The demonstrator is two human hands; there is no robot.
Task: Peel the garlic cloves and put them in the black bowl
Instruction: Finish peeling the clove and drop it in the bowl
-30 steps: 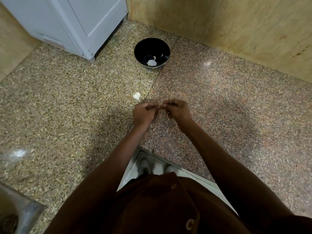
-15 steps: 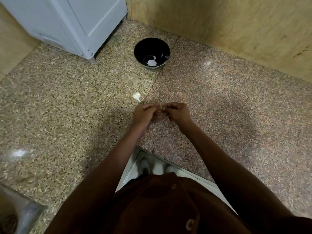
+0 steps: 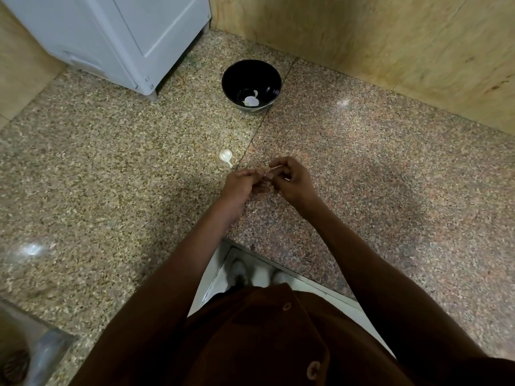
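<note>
My left hand [image 3: 241,185] and right hand [image 3: 292,183] pinch one small garlic clove [image 3: 267,174] between curled fingertips, above the stone counter [image 3: 111,176]. The black bowl [image 3: 251,84] sits at twelve o'clock, with a white clove [image 3: 250,101] inside. Another unpeeled clove [image 3: 226,157] lies at eleven o'clock, near my left hand.

Black bowl [image 3: 251,76], white garlic piece [image 3: 225,156], speckled tan-and-pink granite counter [image 3: 111,168], brown shirt [image 3: 264,344].

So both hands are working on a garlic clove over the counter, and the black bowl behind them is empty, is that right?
Not quite. The black bowl is not empty: the head view shows pale garlic pieces at its bottom. The rest holds: the left hand and right hand pinch a garlic clove over the counter.
</note>
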